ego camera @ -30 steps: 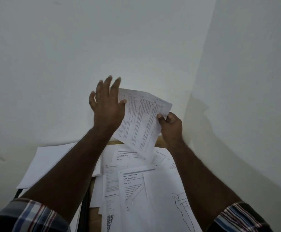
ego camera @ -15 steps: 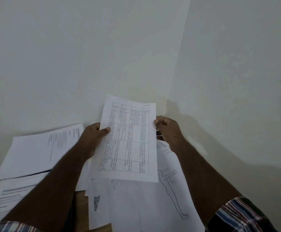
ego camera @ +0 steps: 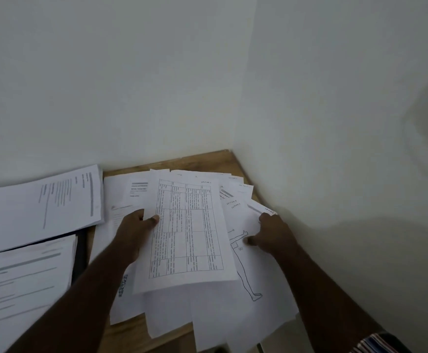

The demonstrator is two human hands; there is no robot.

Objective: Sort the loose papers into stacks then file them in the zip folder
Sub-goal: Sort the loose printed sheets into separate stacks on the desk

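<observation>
Your left hand pinches the table-printed sheet at its 9 o'clock edge, thumb on top. Your right hand presses spread fingers on the figure-drawing sheet in the loose pile. Carry the sheet flat toward 9 o'clock and square it onto 1 of the 2 stacks there. A dark edge between them may be the zip folder; I cannot tell what is in it.

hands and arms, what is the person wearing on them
Both hands, left hand and right hand, are bare: no gloves, rings or watch show. The forearms are bare too. Only at the lower right corner does a plaid sleeve show, striped in red, white and blue, pushed up the right arm.
</observation>
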